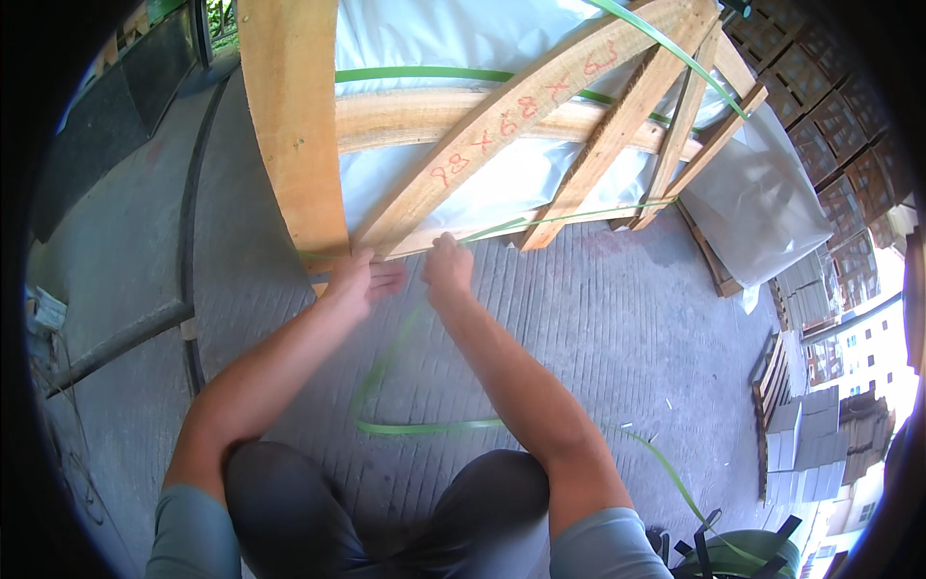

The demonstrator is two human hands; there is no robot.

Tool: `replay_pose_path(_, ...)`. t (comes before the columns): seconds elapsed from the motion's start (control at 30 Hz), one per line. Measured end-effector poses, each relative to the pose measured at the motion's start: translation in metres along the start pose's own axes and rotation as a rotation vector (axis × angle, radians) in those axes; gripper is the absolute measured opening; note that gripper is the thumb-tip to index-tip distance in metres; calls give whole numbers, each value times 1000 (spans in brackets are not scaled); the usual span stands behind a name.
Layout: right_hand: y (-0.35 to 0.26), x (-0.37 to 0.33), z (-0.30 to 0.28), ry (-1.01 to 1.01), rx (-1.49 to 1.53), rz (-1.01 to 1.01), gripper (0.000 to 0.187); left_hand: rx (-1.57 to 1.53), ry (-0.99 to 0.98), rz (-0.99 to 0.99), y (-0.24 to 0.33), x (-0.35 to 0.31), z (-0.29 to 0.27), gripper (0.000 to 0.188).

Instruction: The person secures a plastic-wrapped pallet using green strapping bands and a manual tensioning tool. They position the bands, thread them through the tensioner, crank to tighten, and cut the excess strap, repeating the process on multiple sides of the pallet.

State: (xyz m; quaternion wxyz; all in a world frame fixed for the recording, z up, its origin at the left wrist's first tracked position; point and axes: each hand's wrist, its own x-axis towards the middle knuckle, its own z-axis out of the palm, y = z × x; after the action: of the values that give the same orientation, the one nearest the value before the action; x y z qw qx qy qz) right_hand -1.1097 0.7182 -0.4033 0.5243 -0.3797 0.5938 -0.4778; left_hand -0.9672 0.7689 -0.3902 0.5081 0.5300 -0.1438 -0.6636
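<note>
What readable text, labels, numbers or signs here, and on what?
Red handwritten figures: on the diagonal plank of the wooden crate; legible, but I won't transcribe them.
Green strap: no lettering I can make out.
Stacked goods at right: too small and blurred to tell if labelled.

- Your head camera looks down from above your knees (280, 482), on the near side of the wooden crate (521, 116).
- It faces the crate's lower edge, close in front of you.
- Its fisheye takes in floor (617, 328) left and right of the crate.
</note>
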Motion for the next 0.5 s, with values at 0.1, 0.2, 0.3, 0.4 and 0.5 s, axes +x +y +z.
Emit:
replay_pose_path(0.1,14,8,-2,-96,-77,-35,12,296,-79,-70,17,-22,-15,39)
replay_pose_path(0.2,10,5,-4,-215,266,154,14,999,38,549,28,-39,-20,30)
replay_pose_path(0.3,-5,-7,0,-82,267,191,21,1463,-47,1383,41,-33,-29,16)
replay_pose_path(0.4,-18,-17,4,-87,258,189,20,1702,-299,1024,49,-15,-48,17)
replay_pose_path(0.5,-21,-27,7,-64,221,203,20,1732,-335,1053,41,2,-57,19)
